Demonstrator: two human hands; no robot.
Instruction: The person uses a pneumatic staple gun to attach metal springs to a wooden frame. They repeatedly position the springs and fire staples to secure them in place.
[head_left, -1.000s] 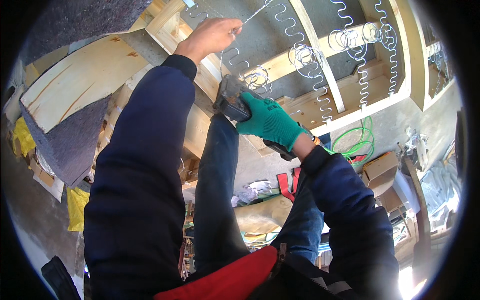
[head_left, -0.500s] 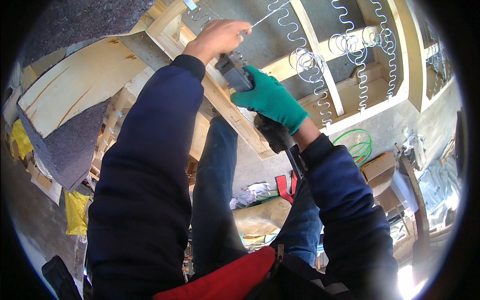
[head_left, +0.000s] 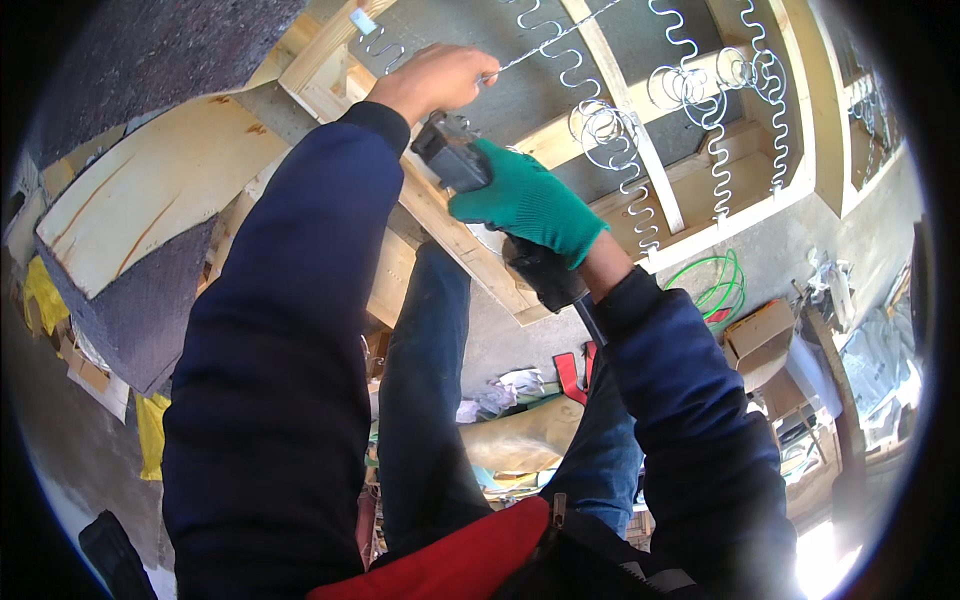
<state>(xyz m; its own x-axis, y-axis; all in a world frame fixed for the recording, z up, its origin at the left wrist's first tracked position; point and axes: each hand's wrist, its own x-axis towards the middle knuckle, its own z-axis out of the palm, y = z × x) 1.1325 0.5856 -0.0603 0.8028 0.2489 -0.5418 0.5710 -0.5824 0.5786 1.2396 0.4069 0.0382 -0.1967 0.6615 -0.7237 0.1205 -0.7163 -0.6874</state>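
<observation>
My bare left hand (head_left: pixel 440 80) is closed, with thumb and fingers pinching the end of a thin whitish cord (head_left: pixel 550 42). The cord runs taut from it toward the upper right, over the zigzag springs (head_left: pixel 575 70). In a green knit glove, my right hand (head_left: pixel 535 205) grips a black power tool that looks like a staple gun (head_left: pixel 452 155). Its head lies over the near rail of a pale wooden seat frame (head_left: pixel 455 240), just below my left wrist; contact with the wood cannot be made out. A dark hose or cable (head_left: pixel 590 318) trails from its lower end.
More zigzag springs with wire coils (head_left: pixel 690 88) cross the frame at right. Foam board with grey felt (head_left: pixel 150 190) stands at left. A green hose (head_left: pixel 715 290), a cardboard box (head_left: pixel 760 335) and scraps lie on the floor. My legs (head_left: pixel 425 380) are below the frame.
The tool and my right hand have shifted slightly left and down in the picture. My left hand keeps its pinch on the cord. The frame appears slightly shifted left.
</observation>
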